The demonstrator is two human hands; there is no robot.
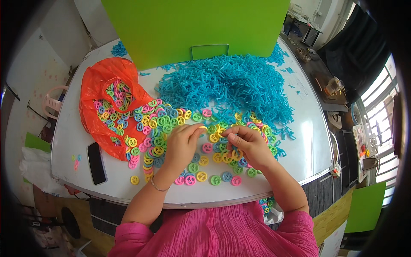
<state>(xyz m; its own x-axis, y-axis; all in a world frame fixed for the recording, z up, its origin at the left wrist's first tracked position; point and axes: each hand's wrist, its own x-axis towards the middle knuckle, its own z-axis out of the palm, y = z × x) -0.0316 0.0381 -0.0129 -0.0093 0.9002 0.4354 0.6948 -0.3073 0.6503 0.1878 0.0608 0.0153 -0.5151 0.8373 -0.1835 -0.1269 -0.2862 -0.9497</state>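
Small plastic wheels in pink, yellow, green and blue lie loose around both hands. My left hand pinches a yellow wheel edge-on between thumb and fingertips, just above the table. To its right, my right hand is closed, thumb against curled fingers. A yellow wheel shows at its fingertips, but I cannot tell whether it is held or lies behind them. More yellow wheels show under that palm. A row including a pink wheel lies flat near the front edge.
An orange plastic bag spills wheels at the left, with a black phone in front of it. Behind the hands rises a heap of blue plastic strips against a green box. All rest on a white table.
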